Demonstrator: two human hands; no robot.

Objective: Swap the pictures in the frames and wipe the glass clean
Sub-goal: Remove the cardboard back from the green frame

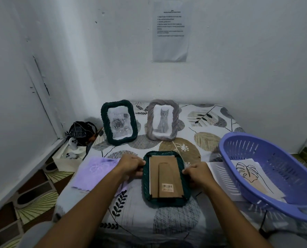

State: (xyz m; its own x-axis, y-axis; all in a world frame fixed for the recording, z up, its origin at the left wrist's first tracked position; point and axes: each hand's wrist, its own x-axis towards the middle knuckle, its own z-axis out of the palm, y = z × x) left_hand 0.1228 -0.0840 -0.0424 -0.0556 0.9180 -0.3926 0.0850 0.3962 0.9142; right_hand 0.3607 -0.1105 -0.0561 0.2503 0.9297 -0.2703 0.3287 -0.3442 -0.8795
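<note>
A dark green picture frame [185, 195] lies face down on the table in front of me, its brown cardboard backing [155, 178] and stand facing up. My left hand [131, 166] grips the frame's left edge and my right hand [196, 173] grips its right edge. Behind it stand two upright frames: a dark green frame [119, 122] with a rose picture and a grey frame [162, 120] with a cat picture. A purple cloth [95, 173] lies flat to the left, partly under my left forearm. A leaf drawing [248, 173] on paper lies in the basket.
A purple plastic basket [278, 176] sits at the right, tilted, resting on white paper [216, 171]. The leaf-patterned tablecloth [177, 219] covers the table. A dark bag [82, 131] and white items sit in the left corner by the wall. A printed sheet [169, 30] hangs on the wall.
</note>
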